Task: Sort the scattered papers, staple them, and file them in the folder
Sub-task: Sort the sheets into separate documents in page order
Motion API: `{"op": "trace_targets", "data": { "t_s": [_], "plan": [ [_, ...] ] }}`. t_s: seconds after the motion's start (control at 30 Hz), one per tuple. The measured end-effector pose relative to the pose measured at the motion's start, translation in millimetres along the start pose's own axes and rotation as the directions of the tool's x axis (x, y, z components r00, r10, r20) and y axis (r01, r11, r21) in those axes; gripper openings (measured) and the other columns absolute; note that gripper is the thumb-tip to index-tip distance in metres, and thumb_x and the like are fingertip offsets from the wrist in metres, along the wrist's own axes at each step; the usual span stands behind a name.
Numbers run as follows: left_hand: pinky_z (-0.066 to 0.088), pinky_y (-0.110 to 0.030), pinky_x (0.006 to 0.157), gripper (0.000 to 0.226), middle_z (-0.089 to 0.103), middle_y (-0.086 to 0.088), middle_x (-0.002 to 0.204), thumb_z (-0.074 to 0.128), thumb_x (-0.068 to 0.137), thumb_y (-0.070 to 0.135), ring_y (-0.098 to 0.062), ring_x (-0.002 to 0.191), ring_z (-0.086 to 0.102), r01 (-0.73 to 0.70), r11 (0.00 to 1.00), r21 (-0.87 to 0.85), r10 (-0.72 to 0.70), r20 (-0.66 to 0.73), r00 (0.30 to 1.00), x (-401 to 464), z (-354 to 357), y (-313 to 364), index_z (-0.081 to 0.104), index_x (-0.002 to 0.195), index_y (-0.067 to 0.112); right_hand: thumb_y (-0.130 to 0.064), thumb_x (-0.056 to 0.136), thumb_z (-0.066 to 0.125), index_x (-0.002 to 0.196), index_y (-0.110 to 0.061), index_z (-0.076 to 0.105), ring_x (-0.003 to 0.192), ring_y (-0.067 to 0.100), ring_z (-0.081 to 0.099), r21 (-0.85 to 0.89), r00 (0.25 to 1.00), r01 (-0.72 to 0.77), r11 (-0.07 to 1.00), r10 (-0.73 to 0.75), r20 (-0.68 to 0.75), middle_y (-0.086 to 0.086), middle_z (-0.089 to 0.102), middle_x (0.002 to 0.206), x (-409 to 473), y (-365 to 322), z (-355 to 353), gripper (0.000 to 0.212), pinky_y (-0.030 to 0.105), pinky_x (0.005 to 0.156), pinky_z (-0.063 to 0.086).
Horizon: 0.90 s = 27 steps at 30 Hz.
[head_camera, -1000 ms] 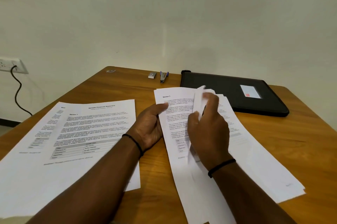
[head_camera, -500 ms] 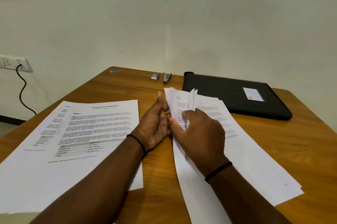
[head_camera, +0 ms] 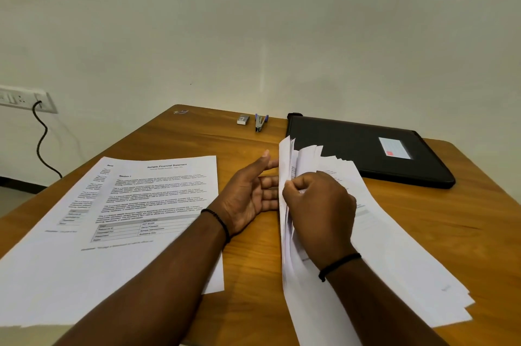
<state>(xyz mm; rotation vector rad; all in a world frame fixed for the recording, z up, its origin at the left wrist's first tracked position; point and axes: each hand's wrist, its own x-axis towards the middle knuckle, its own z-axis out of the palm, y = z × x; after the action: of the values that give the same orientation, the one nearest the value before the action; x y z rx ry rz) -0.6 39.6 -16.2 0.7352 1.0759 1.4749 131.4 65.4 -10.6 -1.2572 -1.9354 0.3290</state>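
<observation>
A loose stack of white printed papers lies on the right of the wooden table. My right hand pinches the lifted left edges of several sheets, which stand up on edge. My left hand lies palm up beside them, fingers straight, its fingertips touching the raised sheets. A second set of printed pages lies flat on the left. The black folder lies closed at the back right. A small blue stapler stands at the far edge.
A small silver staple box sits beside the stapler. A wall socket with a black cable is at the left, off the table. Bare table wood shows between the two paper sets.
My right hand has lifted the left edges of the right stack's sheets upright and curled into a pinch. My left hand has opened, palm up, against them.
</observation>
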Motion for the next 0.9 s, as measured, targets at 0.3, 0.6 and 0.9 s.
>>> {"op": "trace_targets", "data": {
  "t_s": [0.3, 0.6, 0.9],
  "plan": [
    [0.061, -0.034, 0.075, 0.02, 0.077, 0.009, 0.098, 0.051, 0.099, 0.037, -0.017, 0.09, 0.075, -0.118, 0.993, 0.024, 0.12, -0.098, 0.988, 0.8, 6.0, -5.1, 0.058, 0.115, 0.028, -0.042, 0.085, 0.073, 0.081, -0.026, 0.072, 0.13, 0.022, 0.048, 0.087, 0.995, -0.035, 0.996, 0.042, -0.086, -0.001, 0.055, 0.142, 3.7, -2.4, -1.9, 0.017, 0.051, 0.106, 0.032],
    [0.04, -0.032, 0.101, 0.064, 0.053, 0.004, 0.138, 0.04, 0.08, 0.065, -0.011, 0.123, 0.049, -0.262, 0.709, 0.655, 0.538, -0.262, 0.801, -16.8, 28.1, 9.1, 0.055, 0.13, 0.028, -0.037, 0.082, 0.07, 0.076, -0.025, 0.07, 0.107, 0.02, 0.059, 0.097, 0.926, 0.241, 0.966, -0.199, -0.32, -0.002, 0.068, 0.11, 5.2, -4.3, -0.2, 0.014, 0.044, 0.092, 0.039],
    [0.054, -0.042, 0.066, 0.03, 0.071, -0.015, 0.079, 0.051, 0.094, 0.016, -0.037, 0.081, 0.067, -0.257, 0.75, 0.61, 0.555, -0.369, 0.746, -44.7, 29.9, 67.3, 0.066, 0.073, 0.0, -0.037, 0.095, 0.053, 0.111, -0.016, 0.073, 0.125, 0.021, 0.057, 0.264, 0.885, 0.466, 0.844, -0.446, -0.137, 0.005, 0.065, 0.131, 2.3, -39.4, -5.7, 0.033, 0.047, 0.106, 0.045]
  ]
}}
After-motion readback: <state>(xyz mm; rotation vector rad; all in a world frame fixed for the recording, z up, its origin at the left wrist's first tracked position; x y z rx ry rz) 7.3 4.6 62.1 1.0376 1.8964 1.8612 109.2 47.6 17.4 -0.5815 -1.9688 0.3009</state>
